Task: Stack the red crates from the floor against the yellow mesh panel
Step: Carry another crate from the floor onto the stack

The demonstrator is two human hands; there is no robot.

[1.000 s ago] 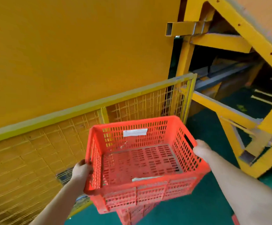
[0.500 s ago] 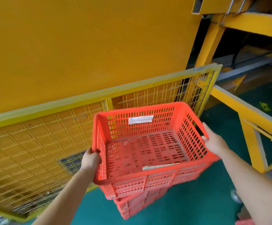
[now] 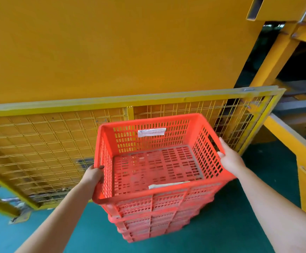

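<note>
Bright, even light, seemingly from overhead. The top crate (image 3: pixel 155 167) is sharp; the stack (image 3: pixel 154 225) beneath it smears. Soft shadow darkens the green floor (image 3: pixel 230 207) at four o'clock. Straight edges bow outward; a recess (image 3: pixel 303 61) at two o'clock is dim.

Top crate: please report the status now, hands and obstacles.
Left hand grips left rim, right hand flat on right side. Top crate atop red stack, beside yellow mesh panel. No obstacle seen.
</note>
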